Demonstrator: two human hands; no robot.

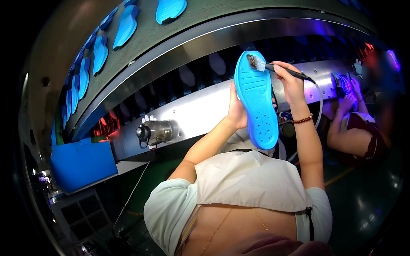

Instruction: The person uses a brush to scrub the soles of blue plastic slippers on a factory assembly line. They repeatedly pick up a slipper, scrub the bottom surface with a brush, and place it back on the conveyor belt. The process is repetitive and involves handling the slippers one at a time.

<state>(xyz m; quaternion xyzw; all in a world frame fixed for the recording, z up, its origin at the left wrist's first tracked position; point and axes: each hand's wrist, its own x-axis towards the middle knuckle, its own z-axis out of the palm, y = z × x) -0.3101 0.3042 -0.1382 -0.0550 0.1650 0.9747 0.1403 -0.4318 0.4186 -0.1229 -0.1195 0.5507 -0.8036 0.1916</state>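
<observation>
My left hand (237, 109) holds a bright blue shoe sole (257, 100) upright from behind, its ribbed and perforated face toward me. My right hand (290, 83) grips a black-handled brush (273, 67) whose bristles touch the top end of the sole, where a dark wet patch shows. A beaded bracelet (302, 120) circles my right wrist. A thin hose runs from the brush handle down to the right.
A curved conveyor (141, 34) carries a row of blue soles (100, 53) past on the upper left. A metal machine front (192, 113) bears a metal canister (156, 132). A blue bin (81, 164) stands at left. Another person (358, 132) works at right.
</observation>
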